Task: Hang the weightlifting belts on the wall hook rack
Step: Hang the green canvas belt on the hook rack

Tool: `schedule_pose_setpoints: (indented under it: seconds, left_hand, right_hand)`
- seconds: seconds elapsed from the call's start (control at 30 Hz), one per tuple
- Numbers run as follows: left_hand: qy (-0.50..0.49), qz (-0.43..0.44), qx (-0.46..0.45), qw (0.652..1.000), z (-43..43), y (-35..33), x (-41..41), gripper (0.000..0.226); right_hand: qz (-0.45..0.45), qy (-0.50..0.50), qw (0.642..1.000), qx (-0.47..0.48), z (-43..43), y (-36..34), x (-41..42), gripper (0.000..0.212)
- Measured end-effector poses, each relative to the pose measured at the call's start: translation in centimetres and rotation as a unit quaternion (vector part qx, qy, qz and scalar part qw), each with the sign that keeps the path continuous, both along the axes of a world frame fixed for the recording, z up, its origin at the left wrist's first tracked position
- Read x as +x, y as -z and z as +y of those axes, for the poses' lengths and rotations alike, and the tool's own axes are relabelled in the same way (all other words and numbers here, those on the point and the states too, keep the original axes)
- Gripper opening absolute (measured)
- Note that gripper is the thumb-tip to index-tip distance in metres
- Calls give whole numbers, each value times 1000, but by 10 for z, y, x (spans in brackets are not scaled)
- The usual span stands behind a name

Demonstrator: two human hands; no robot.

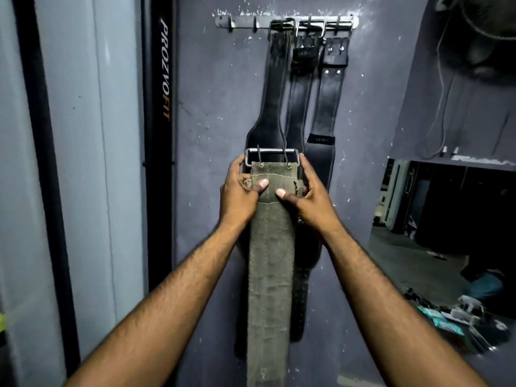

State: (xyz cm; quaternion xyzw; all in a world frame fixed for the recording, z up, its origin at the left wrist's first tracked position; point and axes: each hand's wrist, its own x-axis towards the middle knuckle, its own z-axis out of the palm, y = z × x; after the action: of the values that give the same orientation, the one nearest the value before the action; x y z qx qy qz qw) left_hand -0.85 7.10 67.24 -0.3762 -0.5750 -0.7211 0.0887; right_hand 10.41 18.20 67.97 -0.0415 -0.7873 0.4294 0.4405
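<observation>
Left grip [239, 195]: curled round the left edge of an olive-green canvas weightlifting belt [270, 275], just below its buckle, thumb pressed on the front.
Right grip [310, 198]: curled round the right edge at the same height, thumb on the front.
Held belt: upright before the wall, steel buckle [271, 155] uppermost, well below the rack.
Rack: silver metal hook rack [243, 22] high on the grey-purple wall [212, 107].
Hung belts: three black leather belts [275, 88] side by side on its right-hand hooks.

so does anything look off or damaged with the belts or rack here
The olive canvas belt is frayed at its edges just below the buckle. Paint on the wall is chipped around the hook rack. The three black belts hang straight.
</observation>
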Motion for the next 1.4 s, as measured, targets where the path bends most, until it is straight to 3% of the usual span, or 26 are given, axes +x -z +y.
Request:
schedule_pose_setpoints:
  seconds: [0.2,0.57,0.77,0.9,1.0,1.13,1.3,1.4]
  left_hand:
    - [45,29,56,997,56,-53,-95,65]
    - [53,87,130,986,159,-214,-237,62]
    - [66,118,149,980,196,-304,-296,64]
    - [43,142,138,979,209,-353,-318,53]
    - [40,148,136,979,213,-369,-329,38]
    - [61,148,108,981,217,-374,-342,31]
    - [94,140,110,980,222,-342,-350,43]
    - [138,123,122,975,221,-315,-351,66]
  right_hand:
    - [36,2,999,22,53,-55,-86,93]
    - [104,14,991,79,138,-208,-215,91]
    - [89,33,985,145,169,-298,-255,97]
    - [90,71,976,187,182,-345,-281,92]
    - [81,98,967,221,185,-366,-292,81]
    - [53,140,961,232,188,-369,-298,84]
    - [40,219,931,288,189,-337,-302,86]
    - [55,233,919,314,187,-306,-308,89]
